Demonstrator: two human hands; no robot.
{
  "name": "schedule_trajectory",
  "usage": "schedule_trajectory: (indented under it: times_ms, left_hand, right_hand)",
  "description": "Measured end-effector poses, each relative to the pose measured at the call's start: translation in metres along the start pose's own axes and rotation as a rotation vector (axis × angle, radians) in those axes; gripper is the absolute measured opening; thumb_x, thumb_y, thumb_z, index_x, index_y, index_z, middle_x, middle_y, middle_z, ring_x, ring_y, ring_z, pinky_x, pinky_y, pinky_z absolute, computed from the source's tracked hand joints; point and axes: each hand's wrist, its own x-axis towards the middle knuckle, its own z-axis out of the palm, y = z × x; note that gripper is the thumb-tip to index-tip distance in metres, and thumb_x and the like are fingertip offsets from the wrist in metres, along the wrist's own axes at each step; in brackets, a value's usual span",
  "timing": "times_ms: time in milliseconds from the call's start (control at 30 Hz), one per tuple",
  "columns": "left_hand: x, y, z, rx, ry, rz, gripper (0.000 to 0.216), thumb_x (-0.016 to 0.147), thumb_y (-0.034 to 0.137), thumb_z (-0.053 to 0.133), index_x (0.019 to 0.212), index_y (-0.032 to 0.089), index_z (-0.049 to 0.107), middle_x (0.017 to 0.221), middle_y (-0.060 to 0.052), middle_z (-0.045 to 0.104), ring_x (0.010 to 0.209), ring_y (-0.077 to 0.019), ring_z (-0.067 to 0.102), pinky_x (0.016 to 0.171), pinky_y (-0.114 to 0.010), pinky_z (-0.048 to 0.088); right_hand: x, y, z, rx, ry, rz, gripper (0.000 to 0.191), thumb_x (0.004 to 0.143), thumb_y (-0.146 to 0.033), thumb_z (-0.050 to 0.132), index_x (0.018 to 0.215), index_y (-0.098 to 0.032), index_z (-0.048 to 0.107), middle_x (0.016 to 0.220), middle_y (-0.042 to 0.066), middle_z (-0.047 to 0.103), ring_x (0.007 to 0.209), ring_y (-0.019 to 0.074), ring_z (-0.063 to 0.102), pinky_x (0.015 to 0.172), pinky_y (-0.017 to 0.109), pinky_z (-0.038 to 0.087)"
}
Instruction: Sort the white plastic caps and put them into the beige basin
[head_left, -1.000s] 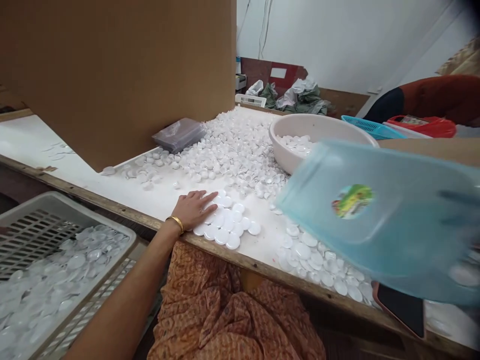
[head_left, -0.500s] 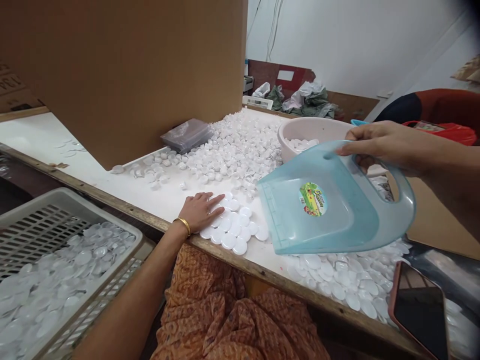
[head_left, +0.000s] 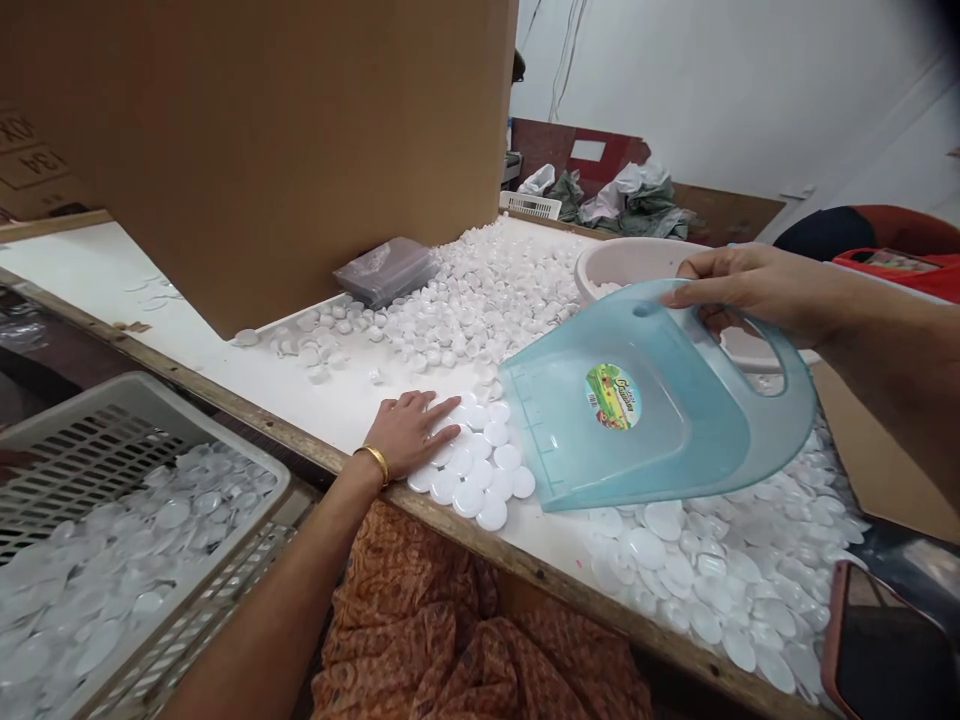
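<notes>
One white table (head_left: 285, 390) is edged with scuffed wood, set below a pale wall (head_left: 705, 110) at one to two o'clock. A big cardboard sheet (head_left: 300, 150) is stood on it at ten to eleven o'clock, beside one plastic packet (head_left: 386, 272). Small white caps (head_left: 480, 315) are strewn past counting towards twelve o'clock. One pale basin (head_left: 619, 262) is placed at two o'clock, one phone (head_left: 892, 640) at four, next to a heap of loose discs (head_left: 720, 570). One grey basket (head_left: 274, 485) of discs is seen at eight. About twenty white discs (head_left: 480, 470) are gathered near the centre; on these the left hand (head_left: 405, 435), circled by one gold bangle (head_left: 377, 463), is laid palm down, unclenched. One blue dustpan (head_left: 690, 430) is gripped by its handle in the right hand (head_left: 757, 285) towards three o'clock, its straight edge just beside the gathered discs.
</notes>
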Motion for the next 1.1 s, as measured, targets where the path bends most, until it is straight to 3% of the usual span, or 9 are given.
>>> schedule_trajectory:
  times_ms: [233,433,567,733,933,1100]
  left_hand:
    - [0.000,0.002,-0.001,0.002,-0.004,-0.020,0.051,0.085,0.059,0.024,0.132,0.041,0.032,0.131,-0.002,0.045,0.118,-0.0245,0.038,0.092,-0.041,0.030]
    - [0.001,0.001,0.000,-0.001,0.004,-0.008,0.051,0.085,0.059,0.023,0.132,0.040,0.032,0.131,-0.002,0.045,0.117,-0.0249,0.038,0.092,-0.041,0.030]
    - [0.001,0.000,0.000,0.003,-0.002,-0.003,0.052,0.085,0.059,0.021,0.132,0.040,0.032,0.131,-0.003,0.045,0.118,-0.0254,0.038,0.091,-0.042,0.030]
    - [0.001,0.001,-0.001,0.000,-0.011,-0.023,0.052,0.085,0.060,0.023,0.133,0.040,0.032,0.132,-0.002,0.044,0.118,-0.0253,0.038,0.092,-0.041,0.029]
    - [0.001,0.001,-0.001,-0.012,-0.020,-0.023,0.053,0.084,0.061,0.024,0.133,0.040,0.031,0.134,-0.001,0.042,0.120,-0.0262,0.036,0.092,-0.042,0.029]
    - [0.001,0.000,-0.002,-0.030,-0.035,-0.004,0.054,0.084,0.062,0.021,0.133,0.041,0.030,0.138,-0.001,0.038,0.120,-0.0269,0.035,0.091,-0.043,0.031]
  right_hand:
    - [0.010,-0.015,0.008,-0.119,-0.086,-0.043,0.026,0.079,-0.018,0.060,0.057,-0.014,0.046,0.045,-0.007,0.043,0.041,-0.0001,0.039,0.043,0.017,0.026]
    - [-0.006,-0.024,-0.009,-0.225,0.111,0.086,0.023,0.080,-0.018,0.056,0.059,-0.013,0.047,0.047,-0.010,0.044,0.040,-0.0016,0.040,0.045,0.019,0.026]
    - [-0.002,-0.013,-0.013,-0.237,-0.015,0.127,0.027,0.079,-0.022,0.058,0.056,-0.014,0.048,0.045,-0.009,0.043,0.041,0.0002,0.040,0.045,0.019,0.028]
    - [0.019,0.013,0.000,-0.096,-0.130,0.135,0.026,0.075,-0.023,0.065,0.055,-0.016,0.050,0.047,-0.004,0.046,0.043,0.0046,0.043,0.041,0.018,0.030]
    - [0.015,0.026,0.011,-0.024,-0.096,0.180,0.028,0.074,-0.018,0.064,0.052,-0.017,0.046,0.042,-0.004,0.043,0.039,0.0064,0.040,0.037,0.018,0.031]
    - [0.008,0.032,0.013,0.099,0.021,0.268,0.027,0.074,-0.014,0.063,0.053,-0.018,0.045,0.045,-0.004,0.042,0.039,0.0058,0.039,0.035,0.017,0.028]
